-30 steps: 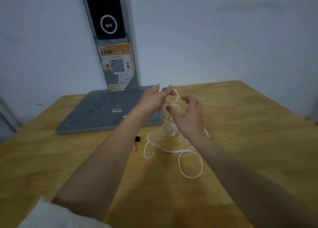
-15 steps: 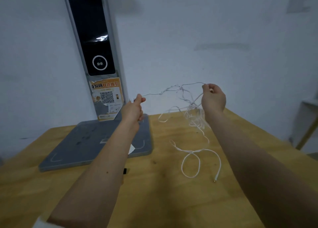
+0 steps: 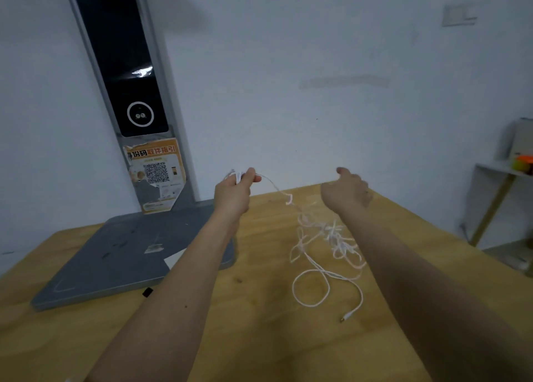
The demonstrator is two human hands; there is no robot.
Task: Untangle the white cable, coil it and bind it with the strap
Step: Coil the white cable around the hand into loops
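My left hand [image 3: 235,192] is raised above the wooden table [image 3: 259,338] and pinches one end of the thin white cable [image 3: 326,246]. From that hand the cable drops rightward into a tangled heap on the table, with a loose loop and a plug end [image 3: 346,316] nearer to me. My right hand [image 3: 347,192] hovers above the tangle with relaxed fingers and holds nothing. A small black strap [image 3: 147,292] lies on the table beside my left forearm, at the front edge of the grey base.
A grey flat base [image 3: 115,260] with a tall upright post [image 3: 127,93] bearing a dark screen and an orange QR sticker stands at the back left. A white shelf [image 3: 501,179] with coloured items is at the far right by the wall.
My right hand has let go of the cable, and the tangle has dropped from mid-air onto the table. My left hand still holds its end.
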